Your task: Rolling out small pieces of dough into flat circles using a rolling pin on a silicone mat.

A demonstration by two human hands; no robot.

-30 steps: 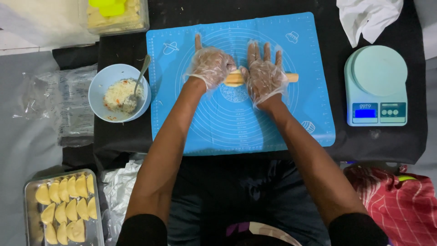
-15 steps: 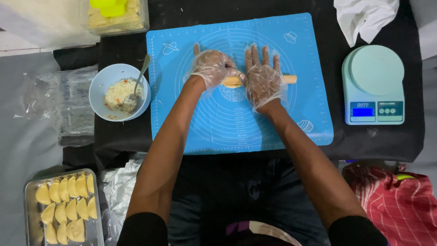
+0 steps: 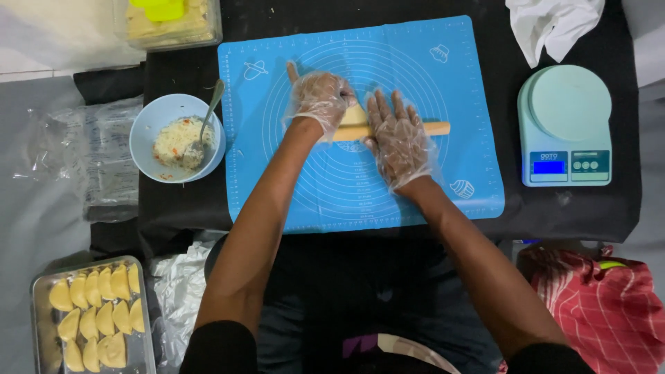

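A blue silicone baking mat (image 3: 415,62) lies on a black table. Across its middle rests a wooden rolling pin (image 3: 435,129), lying over a pale piece of dough (image 3: 355,114). My left hand (image 3: 318,97), in a clear plastic glove, presses flat on the pin's left part. My right hand (image 3: 398,138), also gloved, lies flat with spread fingers on the pin's middle. Only the pin's right end and a short stretch between my hands show.
A light blue bowl (image 3: 145,128) of rice filling with a spoon stands left of the mat. A pale green kitchen scale (image 3: 564,125) sits at the right, white cloth (image 3: 554,24) behind it. A metal tray (image 3: 41,291) of folded dumplings lies at bottom left. A clear container (image 3: 170,24) stands at top left.
Both hands have drawn the rolling pin back toward me over the dough; the right hand now sits lower on the mat.
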